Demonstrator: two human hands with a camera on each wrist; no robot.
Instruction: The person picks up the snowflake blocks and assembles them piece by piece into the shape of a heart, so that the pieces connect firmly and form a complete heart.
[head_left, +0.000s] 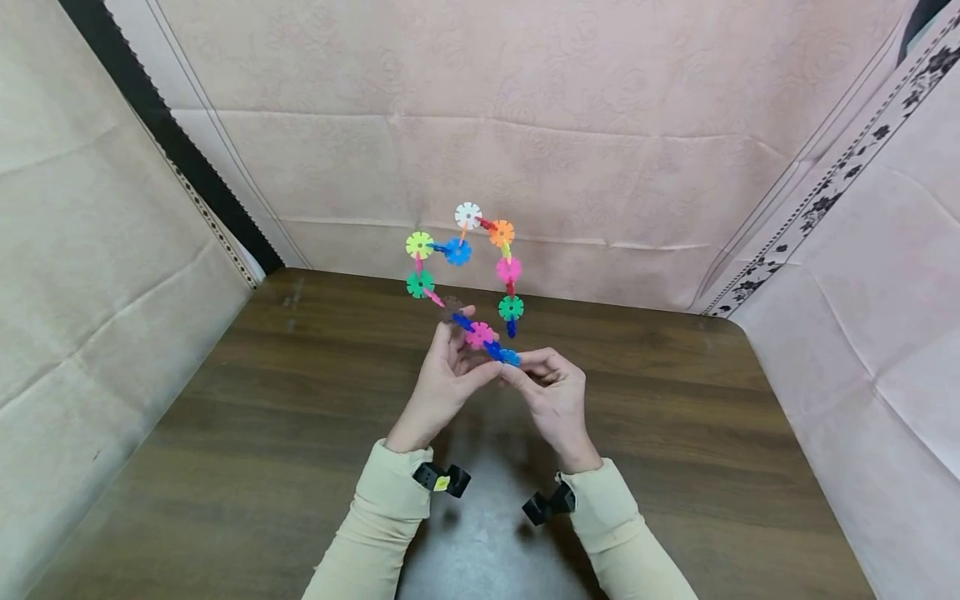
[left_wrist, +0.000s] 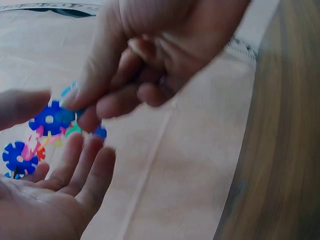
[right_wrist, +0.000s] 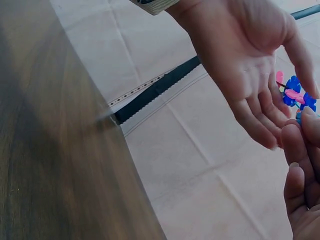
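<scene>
A looped chain of slotted plastic snowflake discs, with a white disc (head_left: 468, 216) at its top, is held up in the air over the table. My right hand (head_left: 553, 400) pinches the light-blue disc (head_left: 510, 357) at the chain's lower end between thumb and fingertips. Beside it, a dark-blue disc (left_wrist: 50, 118) is slotted on, followed by a pink disc (head_left: 480, 335). My left hand (head_left: 441, 385) spreads around this lower stretch, its fingers behind the discs and its thumb apart from them. The chain's other end, a dark-blue disc (head_left: 512, 328) below a green disc (head_left: 511, 307), hangs free.
A brown wood-grain table (head_left: 300, 400) lies under both hands. Pale cloth (head_left: 525, 150) rises behind its far edge, with more cloth at the left and right sides. Black camera mounts (head_left: 442, 479) are strapped at both wrists.
</scene>
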